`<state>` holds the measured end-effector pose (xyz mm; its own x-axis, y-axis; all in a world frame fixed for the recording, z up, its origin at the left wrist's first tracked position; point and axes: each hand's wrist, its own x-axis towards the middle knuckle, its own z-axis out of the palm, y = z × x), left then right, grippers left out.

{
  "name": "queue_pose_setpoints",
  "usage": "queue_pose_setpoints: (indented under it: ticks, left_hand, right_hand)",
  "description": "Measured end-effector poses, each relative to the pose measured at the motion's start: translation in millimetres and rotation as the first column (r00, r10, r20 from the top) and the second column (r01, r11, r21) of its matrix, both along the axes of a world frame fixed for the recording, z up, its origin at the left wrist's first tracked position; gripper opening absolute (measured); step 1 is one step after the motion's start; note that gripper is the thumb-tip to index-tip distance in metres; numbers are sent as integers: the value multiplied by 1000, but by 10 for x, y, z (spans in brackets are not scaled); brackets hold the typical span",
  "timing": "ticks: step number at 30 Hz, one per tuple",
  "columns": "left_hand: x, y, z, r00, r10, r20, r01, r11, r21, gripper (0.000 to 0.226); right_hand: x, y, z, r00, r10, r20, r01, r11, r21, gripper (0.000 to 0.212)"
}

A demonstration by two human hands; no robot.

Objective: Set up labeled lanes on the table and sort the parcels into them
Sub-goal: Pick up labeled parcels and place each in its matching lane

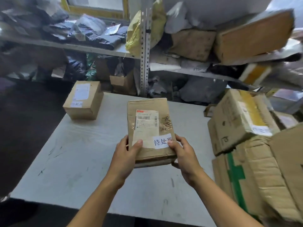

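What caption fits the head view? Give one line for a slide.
Both hands, left hand and right hand, hold a labelled cardboard parcel over the grey table.

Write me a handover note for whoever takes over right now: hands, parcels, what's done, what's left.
Hands: left hand and right hand both grip the near end of the held parcel above the table; its white slip reads 待处理.
Placed: one labelled box sits at the table's far left corner.
Left: set this parcel down in its lane, then sort the stacked boxes on the right. No lane markers are visible on the table.
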<state>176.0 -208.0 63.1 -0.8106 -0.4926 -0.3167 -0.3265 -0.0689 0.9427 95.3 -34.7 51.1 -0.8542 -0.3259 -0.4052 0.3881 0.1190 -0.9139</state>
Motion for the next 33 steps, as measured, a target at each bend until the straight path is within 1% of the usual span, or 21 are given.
queue_pose_setpoints:
  ticks: [3, 5, 8, 12, 16, 18, 20, 22, 24, 26, 28, 30, 33]
  left_hand:
    - [-24, 383, 205, 999, -35, -9, 34, 999, -21, 30]
    - [-26, 615, 321, 997, -70, -27, 70, 997, -28, 34]
    - [-25, 917, 461, 995, -92, -47, 90, 995, -30, 39]
    - [-50, 1192, 618, 992, -102, -80, 101, 995, -18, 37]
    - [-136, 1271, 744, 988, -120, -98, 119, 993, -9, 37]
    - [-200, 1238, 799, 987, -126, -96, 127, 992, -2, 36]
    - [-275, 1171, 852, 987, -136, -85, 137, 991, 1, 36]
    - [-371, 1079, 911, 987, -145, -72, 146, 989, 6, 34]
    - [-494, 982, 977, 985, -158, -70, 159, 987, 10, 30]
    - [-638, 901, 1054, 982, -174, -73, 176, 984, 23, 26]
    - [-801, 864, 1160, 979, -184, -85, 189, 981, 50, 28]
    - [-976, 877, 1267, 976, -183, -117, 191, 980, 60, 28]
    - [-1245, 1006, 1446, 967, -206, -150, 214, 976, 43, 32]
  right_hand:
    - [96, 399, 179, 999, -50, 4, 51, 998, -24, 46]
    - [158, 648, 285, 997, -80, 1, 80, 996, -42, 50]
    - [195, 976, 449, 994, -108, -33, 107, 993, -41, 48]
    - [188, 1255, 639, 991, -119, -59, 117, 992, -42, 48]
    - [156, 1334, 807, 989, -137, -57, 134, 989, -55, 50]
    - [110, 1296, 886, 989, -138, -56, 136, 990, -38, 43]
    - [34, 1225, 969, 990, -135, -48, 136, 991, 14, 30]
    - [-58, 1130, 1097, 992, -119, -49, 124, 987, 102, 24]
    - [-205, 1041, 1262, 992, -72, -103, 95, 968, 232, 26]
    - [-404, 973, 1470, 988, 0, -154, 58, 926, 373, 29]
    - [-619, 949, 1704, 982, 81, -173, 12, 876, 481, 29]
    - [-806, 990, 1934, 971, 157, -182, -31, 834, 551, 26]
    - [-1034, 1141, 2240, 948, 233, -219, -45, 776, 630, 26]
